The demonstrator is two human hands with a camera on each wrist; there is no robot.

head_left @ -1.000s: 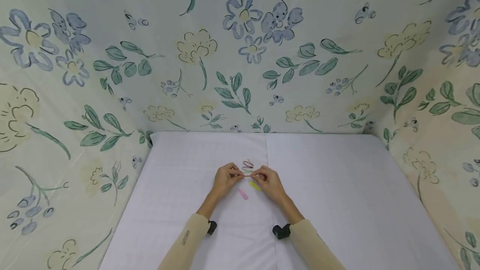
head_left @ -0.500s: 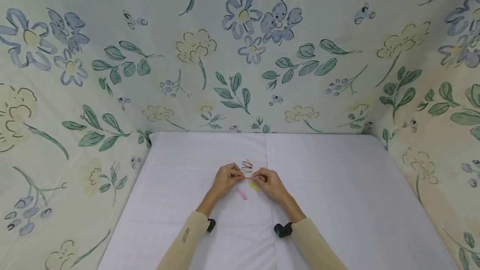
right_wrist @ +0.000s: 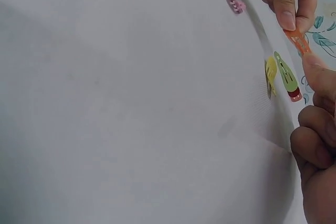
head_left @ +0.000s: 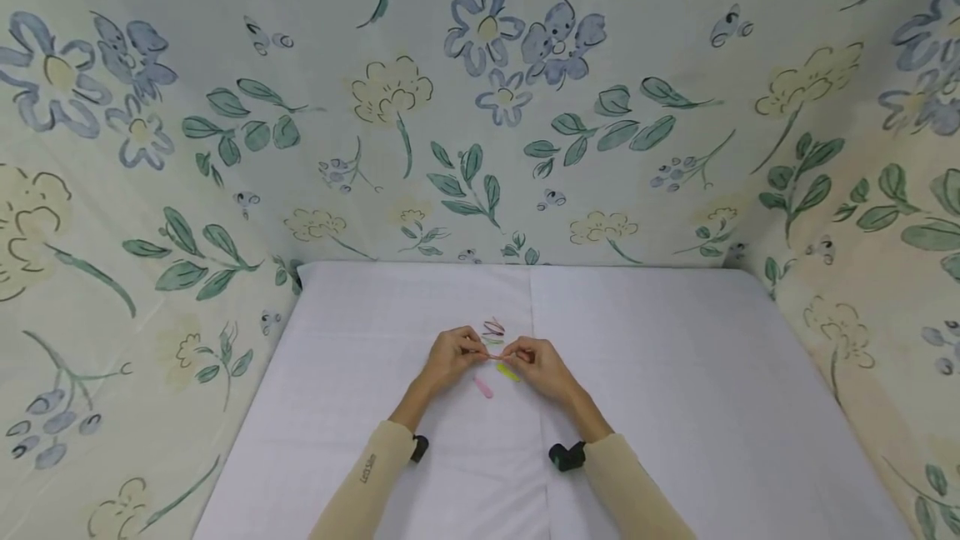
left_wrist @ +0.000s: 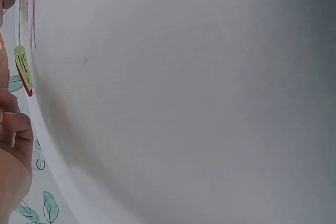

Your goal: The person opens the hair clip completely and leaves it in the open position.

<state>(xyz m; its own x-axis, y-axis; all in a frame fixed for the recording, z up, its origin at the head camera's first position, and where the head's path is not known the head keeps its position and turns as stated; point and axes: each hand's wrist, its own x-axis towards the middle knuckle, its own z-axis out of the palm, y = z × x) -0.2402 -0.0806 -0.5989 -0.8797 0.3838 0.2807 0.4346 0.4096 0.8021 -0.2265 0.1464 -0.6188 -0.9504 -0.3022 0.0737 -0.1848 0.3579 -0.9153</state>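
We've got the orange snap hair clip (right_wrist: 300, 43) between left hand (head_left: 453, 355) and right hand (head_left: 540, 367), over the table (head_left: 675, 390); fingers (right_wrist: 306, 10) clamped on opposite ends. Probably light, springy, slightly slick: grip ends, not centre.

One left hand (head_left: 452, 359), one right hand (head_left: 538, 367), two beige sleeves (head_left: 358, 477) and two black wrist devices (head_left: 566, 457) are counted. One orange clip (right_wrist: 299, 42), one pink clip (head_left: 483, 387), one yellow clip (right_wrist: 271, 71) and one green clip (right_wrist: 286, 72) are seen; the reddish clips (right_wrist: 294, 94) cannot be counted surely. One white table (head_left: 675, 373) is shown.
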